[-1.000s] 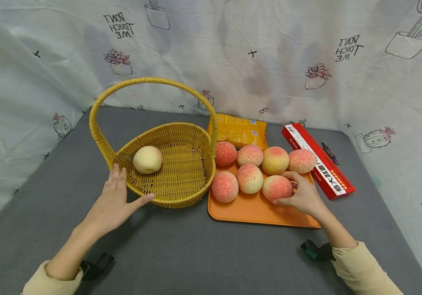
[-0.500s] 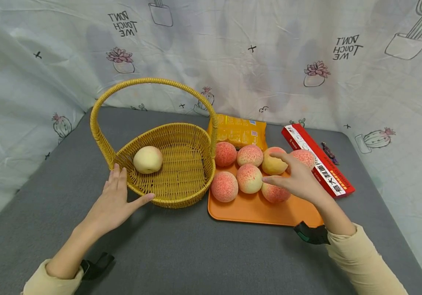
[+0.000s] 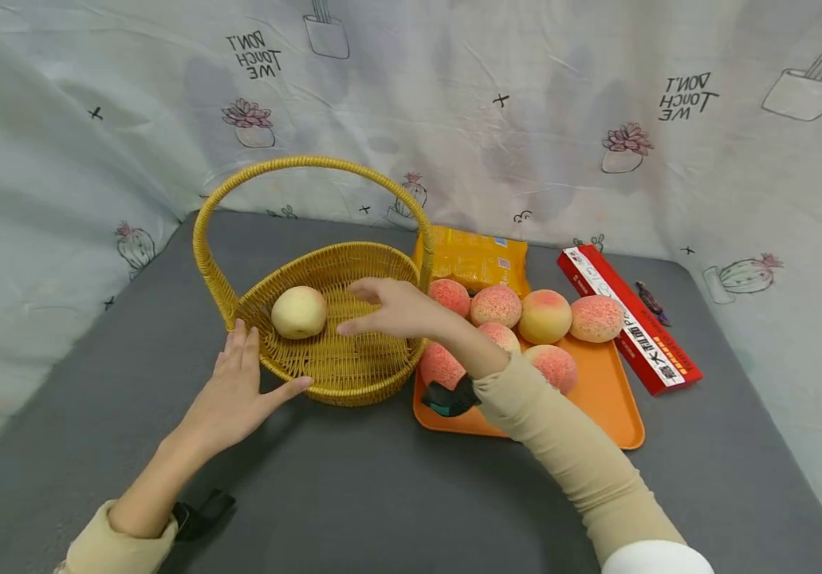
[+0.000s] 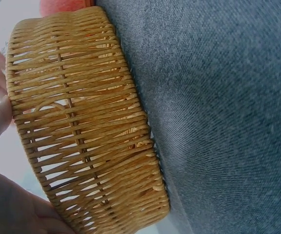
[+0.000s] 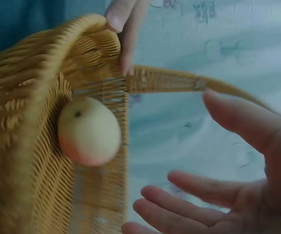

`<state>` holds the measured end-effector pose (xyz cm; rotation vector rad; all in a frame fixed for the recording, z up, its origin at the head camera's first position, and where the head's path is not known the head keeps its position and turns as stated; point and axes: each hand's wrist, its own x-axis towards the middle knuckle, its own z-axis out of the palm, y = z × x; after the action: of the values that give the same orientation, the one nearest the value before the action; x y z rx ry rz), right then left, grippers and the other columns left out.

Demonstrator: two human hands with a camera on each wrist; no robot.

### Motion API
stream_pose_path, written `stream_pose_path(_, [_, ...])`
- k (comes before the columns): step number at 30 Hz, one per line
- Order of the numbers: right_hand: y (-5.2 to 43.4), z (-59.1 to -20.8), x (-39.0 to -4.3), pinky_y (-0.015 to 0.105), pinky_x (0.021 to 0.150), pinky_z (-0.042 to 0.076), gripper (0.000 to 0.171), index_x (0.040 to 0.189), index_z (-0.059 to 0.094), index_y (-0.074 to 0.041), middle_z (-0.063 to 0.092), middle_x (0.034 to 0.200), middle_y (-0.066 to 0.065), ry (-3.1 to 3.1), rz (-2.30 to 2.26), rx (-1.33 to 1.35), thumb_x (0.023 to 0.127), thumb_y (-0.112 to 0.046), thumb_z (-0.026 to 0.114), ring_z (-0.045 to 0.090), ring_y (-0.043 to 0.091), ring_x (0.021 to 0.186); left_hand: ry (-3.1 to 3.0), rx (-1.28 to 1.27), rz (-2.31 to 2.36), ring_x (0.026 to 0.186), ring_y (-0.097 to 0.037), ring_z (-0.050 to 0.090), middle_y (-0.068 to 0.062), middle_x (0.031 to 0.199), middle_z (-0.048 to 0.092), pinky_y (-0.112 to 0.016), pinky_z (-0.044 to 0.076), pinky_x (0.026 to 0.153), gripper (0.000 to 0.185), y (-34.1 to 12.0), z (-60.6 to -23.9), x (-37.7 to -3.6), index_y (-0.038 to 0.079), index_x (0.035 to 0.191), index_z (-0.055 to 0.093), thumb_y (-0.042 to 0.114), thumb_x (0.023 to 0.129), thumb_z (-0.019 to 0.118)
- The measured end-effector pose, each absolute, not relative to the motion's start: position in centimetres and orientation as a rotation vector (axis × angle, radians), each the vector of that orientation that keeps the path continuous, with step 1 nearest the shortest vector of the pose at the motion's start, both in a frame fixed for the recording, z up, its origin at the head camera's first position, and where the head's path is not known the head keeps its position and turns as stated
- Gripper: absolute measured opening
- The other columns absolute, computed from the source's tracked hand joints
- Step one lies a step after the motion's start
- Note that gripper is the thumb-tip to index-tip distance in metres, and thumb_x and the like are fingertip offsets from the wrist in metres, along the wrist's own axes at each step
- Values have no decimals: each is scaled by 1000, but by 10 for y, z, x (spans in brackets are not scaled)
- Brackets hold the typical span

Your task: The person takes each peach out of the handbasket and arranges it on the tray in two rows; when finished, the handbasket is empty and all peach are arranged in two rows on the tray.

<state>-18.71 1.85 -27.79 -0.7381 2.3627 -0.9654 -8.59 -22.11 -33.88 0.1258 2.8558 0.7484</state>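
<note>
The woven yellow basket [image 3: 342, 351] stands upright on the grey worktop [image 3: 353, 494], its tall arched handle [image 3: 310, 163] rising over it. 1 pale yellow peach [image 3: 299, 312] with a faint pink blush lies inside, at the left of the basket's floor, close to the wall. Just right of the basket, 6 pink-speckled peaches [image 3: 545, 316] sit in 2 rows on the orange tray [image 3: 607, 399], whose left edge lies close beside the basket's rim.
</note>
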Motion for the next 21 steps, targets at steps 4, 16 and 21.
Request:
stream_pose_path(4, [-16,-289,-212,44,106,40,64,149,39,-6,36,153,11,2127,-1211,-485,95,-30,64,36,27,138,2864,116,748,142,-49,-10,-30,154,-18,-65,6,111,114,-221,-340,-86,-15,148,-4,67,90,50])
stream_pose_path(16, [-72,-324,-232,53,105,39,69,153,29,-5,29,154,18,1867,-1368,-128,98,-37,58,35,39,137,2867,92,759,143,-47,-9,-30,155,-16,-63,6,112,115,-221,-339,-83,-15,149,-2,67,89,52])
stream_pose_path(21, [-77,-331,-231,44,100,47,74,151,27,0,36,147,19,1998,-1261,-210,96,-35,62,48,38,125,2880,88,740,143,-46,-7,-31,155,-14,-62,7,113,115,-220,-338,-83,-15,149,0,68,89,52])
